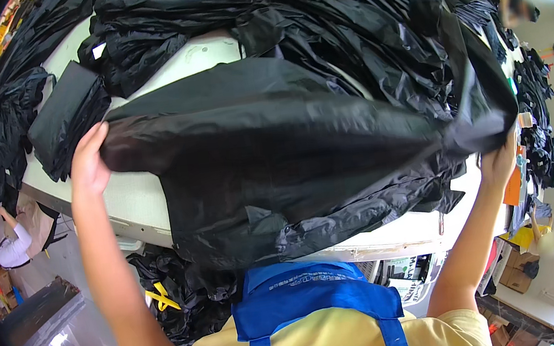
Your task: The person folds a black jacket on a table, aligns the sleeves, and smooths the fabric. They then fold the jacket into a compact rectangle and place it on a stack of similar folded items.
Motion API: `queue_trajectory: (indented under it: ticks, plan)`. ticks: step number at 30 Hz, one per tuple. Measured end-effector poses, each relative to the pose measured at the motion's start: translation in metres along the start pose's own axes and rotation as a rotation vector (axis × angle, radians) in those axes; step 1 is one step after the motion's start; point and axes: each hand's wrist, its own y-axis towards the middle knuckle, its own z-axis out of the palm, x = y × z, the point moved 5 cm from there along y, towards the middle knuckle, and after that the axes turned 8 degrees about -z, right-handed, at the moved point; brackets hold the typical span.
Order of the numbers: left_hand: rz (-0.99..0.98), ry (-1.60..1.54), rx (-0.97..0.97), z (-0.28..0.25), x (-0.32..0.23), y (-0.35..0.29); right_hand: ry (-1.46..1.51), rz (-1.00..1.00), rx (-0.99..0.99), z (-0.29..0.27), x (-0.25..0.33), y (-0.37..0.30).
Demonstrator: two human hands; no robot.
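Observation:
A large black, thin, shiny garment (274, 152) is stretched out flat above a white table (132, 204). My left hand (88, 165) grips its left edge. My right hand (499, 161) grips its right corner, where the fabric bunches up. The garment's lower part hangs over the table's near edge, against my blue apron (306, 294). Both arms reach up from the lower edge of the view.
A big heap of black garments (312, 9) covers the far half of the table. A folded black stack (66, 116) lies at the left. More black fabric and a yellow strip (161, 299) lie under the table. People work at the far left (12, 240) and upper right (512, 6).

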Motion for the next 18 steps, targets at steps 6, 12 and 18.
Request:
queue_trajectory:
  ticks: [6, 12, 18]
  plan:
    - [-0.067, 0.497, 0.123, 0.017, 0.004, -0.081, -0.933, 0.179, -0.036, -0.080, 0.030, -0.067]
    - [0.457, 0.395, -0.123, 0.006, -0.132, -0.164, -0.445, -0.070, -0.145, -0.058, 0.208, -0.047]
    - [0.263, 1.051, -0.016, 0.076, -0.226, -0.010, -1.499, -0.181, 0.071, 0.047, 0.197, 0.135]
